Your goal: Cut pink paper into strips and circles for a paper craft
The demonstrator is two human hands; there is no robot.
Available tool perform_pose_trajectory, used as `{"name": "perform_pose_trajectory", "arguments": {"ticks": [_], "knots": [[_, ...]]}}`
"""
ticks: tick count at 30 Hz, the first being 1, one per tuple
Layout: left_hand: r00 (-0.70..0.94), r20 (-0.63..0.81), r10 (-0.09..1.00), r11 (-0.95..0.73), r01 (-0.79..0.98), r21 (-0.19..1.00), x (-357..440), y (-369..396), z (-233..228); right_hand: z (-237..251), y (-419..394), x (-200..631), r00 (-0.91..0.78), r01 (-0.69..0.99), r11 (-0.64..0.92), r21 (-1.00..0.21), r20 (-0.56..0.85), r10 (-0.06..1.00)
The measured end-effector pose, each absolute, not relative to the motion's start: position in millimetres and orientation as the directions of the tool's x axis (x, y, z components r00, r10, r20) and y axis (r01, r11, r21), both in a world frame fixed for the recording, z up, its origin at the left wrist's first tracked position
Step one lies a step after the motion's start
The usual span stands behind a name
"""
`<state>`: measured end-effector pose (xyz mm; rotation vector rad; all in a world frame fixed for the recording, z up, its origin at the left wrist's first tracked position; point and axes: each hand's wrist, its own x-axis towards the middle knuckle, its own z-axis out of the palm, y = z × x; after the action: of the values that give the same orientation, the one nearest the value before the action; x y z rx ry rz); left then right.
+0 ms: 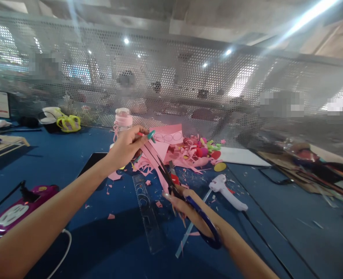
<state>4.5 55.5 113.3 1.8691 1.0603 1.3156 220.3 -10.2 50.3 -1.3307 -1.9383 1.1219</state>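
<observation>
My left hand [125, 147] pinches the upper end of a pink paper strip [154, 162] between thumb and fingers. In my right hand [193, 209] are scissors with dark blue handles [208, 228], their blades pointing up and left along the strip. The strip's lower end hangs beside my right fingers. Just behind the hands lies a heap of pink paper scraps [191, 153]. A pink sheet with drawn ovals [168, 136] stands out at the back of the heap. Whether the blades are biting into the paper I cannot tell.
A clear stencil ruler [146, 217] lies below my hands. To the right is a white glue gun [229, 192] with a cord. A bottle with a pink lid [122, 121] stands behind, and a purple power strip [23, 211] sits at left. Perforated metal panels [171, 85] close off the back.
</observation>
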Motion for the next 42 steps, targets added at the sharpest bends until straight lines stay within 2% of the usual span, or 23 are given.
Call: {"name": "perform_pose_trajectory", "arguments": {"ticks": [3,9,19,24,34,42], "knots": [[0.216,0.437,0.873,-0.485,0.297,0.822,5.4,53.8,113.3,43.0,-5.6,217.3,-0.338,0.51,0.128,-0.851,-0.062,0.939],[0.243,0.426,0.872,-0.487,0.327,0.81,7.9,53.6,111.3,45.0,-12.2,215.9,-0.419,0.397,0.13,-0.909,-0.053,0.906],[0.31,0.422,0.852,-0.51,0.312,0.802,9.3,56.9,104.4,56.5,-18.6,213.7,-0.453,0.416,0.138,-0.899,-0.074,0.889],[0.323,0.412,0.852,-0.509,0.331,0.794,10.7,55.1,105.1,64.7,-20.1,214.1,-0.484,0.423,0.09,-0.902,-0.141,0.863],[0.32,0.422,0.848,-0.518,0.332,0.788,9.9,56.1,103.5,63.7,-20.7,214.3,-0.465,0.426,0.117,-0.897,-0.106,0.879],[0.314,0.427,0.848,-0.523,0.361,0.772,10.6,54.8,104.5,72.4,-23.0,214.2,-0.467,0.447,0.103,-0.889,-0.133,0.874]]}}
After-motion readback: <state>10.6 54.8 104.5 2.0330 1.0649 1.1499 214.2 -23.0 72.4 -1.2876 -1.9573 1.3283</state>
